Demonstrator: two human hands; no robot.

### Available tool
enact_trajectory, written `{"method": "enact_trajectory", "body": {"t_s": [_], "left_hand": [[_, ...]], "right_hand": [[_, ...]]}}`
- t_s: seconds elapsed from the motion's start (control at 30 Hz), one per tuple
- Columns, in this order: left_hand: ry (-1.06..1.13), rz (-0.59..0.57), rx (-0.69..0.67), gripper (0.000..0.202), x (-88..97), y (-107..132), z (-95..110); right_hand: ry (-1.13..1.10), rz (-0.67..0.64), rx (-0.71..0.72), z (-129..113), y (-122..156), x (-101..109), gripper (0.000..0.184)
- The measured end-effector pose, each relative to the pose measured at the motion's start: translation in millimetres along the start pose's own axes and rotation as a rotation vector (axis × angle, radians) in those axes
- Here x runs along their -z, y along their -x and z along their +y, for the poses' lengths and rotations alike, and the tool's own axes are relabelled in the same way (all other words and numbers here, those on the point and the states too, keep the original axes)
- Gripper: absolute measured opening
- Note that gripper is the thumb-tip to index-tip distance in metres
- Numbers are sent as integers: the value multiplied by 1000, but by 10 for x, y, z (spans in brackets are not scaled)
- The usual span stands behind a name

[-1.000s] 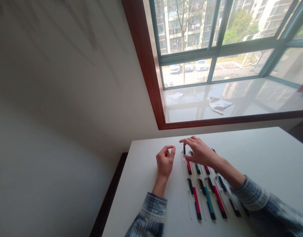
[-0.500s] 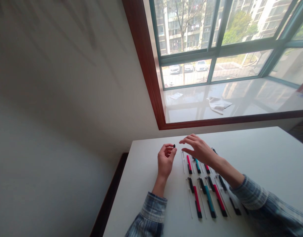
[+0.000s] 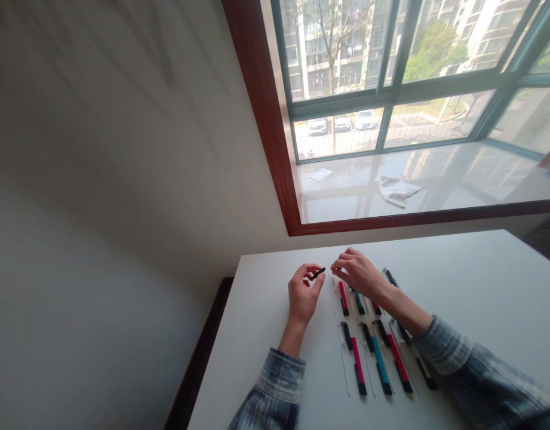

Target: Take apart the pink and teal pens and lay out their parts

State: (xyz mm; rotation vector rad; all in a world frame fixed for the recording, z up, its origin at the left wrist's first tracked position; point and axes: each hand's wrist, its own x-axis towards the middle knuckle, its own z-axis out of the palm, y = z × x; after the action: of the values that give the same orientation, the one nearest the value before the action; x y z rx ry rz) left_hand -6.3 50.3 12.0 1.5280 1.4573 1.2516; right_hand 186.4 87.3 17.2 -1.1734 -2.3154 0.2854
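My left hand (image 3: 303, 294) pinches a short black pen barrel part (image 3: 318, 273) between thumb and fingertips, tilted up to the right. Just to its right, my right hand (image 3: 353, 272) has its thumb and fingertips drawn together. Whatever is in that pinch is too small to make out. Beneath the right hand lie red pen barrels (image 3: 343, 297) and a teal pen barrel (image 3: 359, 302), partly covered by the hand and forearm. A nearer row holds a longer red barrel (image 3: 358, 365), a teal barrel (image 3: 380, 365), black parts (image 3: 347, 335) and thin clear refills (image 3: 344, 359).
All of this lies on a white table (image 3: 257, 334) set against a wall. Behind it is a window with a reddish-brown frame (image 3: 294, 224). A crumpled white cloth (image 3: 396, 190) rests on the sill. More black pen parts (image 3: 426, 373) sit by my right sleeve.
The black part in my left hand has turned from end-on to a slanted side view. My right hand's fingers have closed from spread to a pinch, slightly lower.
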Motion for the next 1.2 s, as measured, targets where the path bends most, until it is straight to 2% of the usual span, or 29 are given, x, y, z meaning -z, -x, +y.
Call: {"method": "enact_trajectory", "body": {"t_s": [0.13, 0.2, 0.3, 0.43, 0.7, 1.2], "left_hand": [[12, -11, -2, 14, 3, 3, -84], [34, -19, -3, 15, 4, 7, -129], [78, -17, -11, 15, -2, 14, -169], [124, -14, -32, 17, -2, 18, -139], [145, -4, -48, 17, 2, 10, -61], [134, -21, -53, 15, -10, 16, -43]], "right_hand": [[-190, 161, -115, -17, -13, 122, 13], [-302, 193, -189, -3, -20, 199, 15], [-471, 129, -246, 27, -27, 276, 23], [-675, 16, -260, 18, -31, 272, 30], [-649, 3, -246, -68, -36, 261, 29], [-640, -21, -223, -46, -39, 243, 30]]}}
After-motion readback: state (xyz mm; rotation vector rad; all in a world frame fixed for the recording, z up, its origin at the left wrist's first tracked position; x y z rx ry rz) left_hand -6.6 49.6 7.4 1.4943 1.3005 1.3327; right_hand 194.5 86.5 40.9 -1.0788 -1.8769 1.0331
